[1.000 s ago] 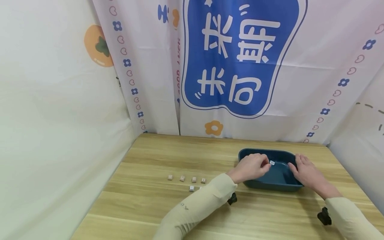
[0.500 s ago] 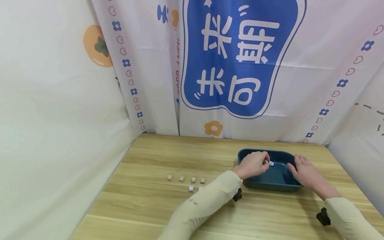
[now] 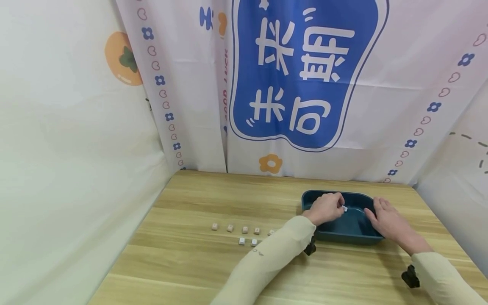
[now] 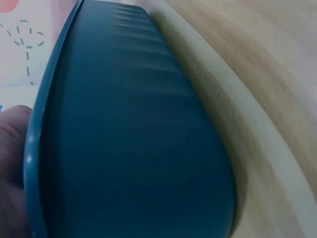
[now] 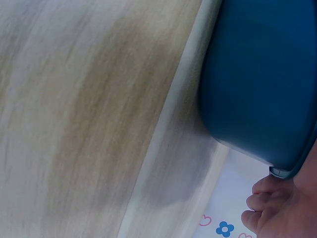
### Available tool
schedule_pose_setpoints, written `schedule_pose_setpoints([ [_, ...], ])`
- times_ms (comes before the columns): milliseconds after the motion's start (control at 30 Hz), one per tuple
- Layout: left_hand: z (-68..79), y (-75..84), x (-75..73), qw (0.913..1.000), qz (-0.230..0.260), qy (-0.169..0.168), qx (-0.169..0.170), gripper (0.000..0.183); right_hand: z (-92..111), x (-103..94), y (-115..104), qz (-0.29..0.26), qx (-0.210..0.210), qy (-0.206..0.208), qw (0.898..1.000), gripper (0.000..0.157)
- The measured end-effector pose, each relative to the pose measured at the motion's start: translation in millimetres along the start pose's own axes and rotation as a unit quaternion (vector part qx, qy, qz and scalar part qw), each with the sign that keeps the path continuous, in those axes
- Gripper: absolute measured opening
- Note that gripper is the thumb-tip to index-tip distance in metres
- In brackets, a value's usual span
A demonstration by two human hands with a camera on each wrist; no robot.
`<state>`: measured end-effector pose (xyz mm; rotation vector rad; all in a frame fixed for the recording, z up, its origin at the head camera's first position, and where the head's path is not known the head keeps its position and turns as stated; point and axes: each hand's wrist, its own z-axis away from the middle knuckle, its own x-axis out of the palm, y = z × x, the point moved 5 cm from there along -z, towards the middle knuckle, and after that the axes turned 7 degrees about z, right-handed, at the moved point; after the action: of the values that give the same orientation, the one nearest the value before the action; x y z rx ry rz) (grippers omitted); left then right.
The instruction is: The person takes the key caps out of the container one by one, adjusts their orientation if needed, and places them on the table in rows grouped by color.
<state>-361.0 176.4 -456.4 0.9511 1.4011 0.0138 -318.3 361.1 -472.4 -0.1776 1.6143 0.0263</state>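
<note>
Inside a dark teal plastic tray (image 3: pixel 350 239), my left hand (image 3: pixel 326 208) has its fingertips bunched at a small white keycap (image 3: pixel 345 209). It seems to pinch the keycap, though the fingers hide part of the contact. My right hand (image 3: pixel 389 221) holds the tray's right end, with the thumb inside and the other fingers over the rim. Left of the tray, pale keycaps lie on the wooden table (image 3: pixel 171 267), among them a pinkish one (image 3: pixel 245 230) and a white one (image 3: pixel 242 241). In the right wrist view, bent fingers (image 5: pixel 265 201) show beside the tray wall (image 5: pixel 257 84).
A white patterned curtain (image 3: pixel 198 84) with a large blue panel hangs behind the table. More white cloth (image 3: pixel 76 148) covers the left side. Black wrist cameras, such as the right one (image 3: pixel 410 276), sit under both forearms. The left sleeve (image 3: pixel 274 254) crosses near the keycaps.
My left hand and forearm have shifted slightly right, and the fingertips have closed in on the keycap in the tray. Another table keycap shows beside the sleeve. The right hand stays on the tray.
</note>
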Motion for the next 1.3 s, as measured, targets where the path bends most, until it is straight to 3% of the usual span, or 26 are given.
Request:
schedule_pose_setpoints([
  [267, -3.7, 1.5, 11.8, 0.9998, 0.005, 0.004, -0.019, 0.009, 0, 2.2, 1, -0.002, -0.002, 0.004, 1.0, 0.077],
  [700, -12.5, 5.5, 18.6, 0.9984, 0.036, 0.013, -0.043, 0.005, 0, 4.1, 1, -0.001, -0.006, 0.01, 1.0, 0.078],
  [900, -21.9, 6.1, 21.0, 0.9989, 0.011, 0.012, -0.044, 0.007, 0, 3.5, 2, 0.0, -0.005, 0.016, 1.0, 0.077],
  [1133, -26.5, 7.1, 28.8, 0.9963, -0.031, -0.035, -0.072, 0.018, 1, 2.2, 3, -0.001, -0.004, 0.013, 1.0, 0.076],
  [1300, -28.2, 9.2, 30.0, 0.9941, -0.051, -0.032, -0.09, 0.022, 0, 3.0, 2, 0.002, -0.007, 0.014, 1.0, 0.076],
])
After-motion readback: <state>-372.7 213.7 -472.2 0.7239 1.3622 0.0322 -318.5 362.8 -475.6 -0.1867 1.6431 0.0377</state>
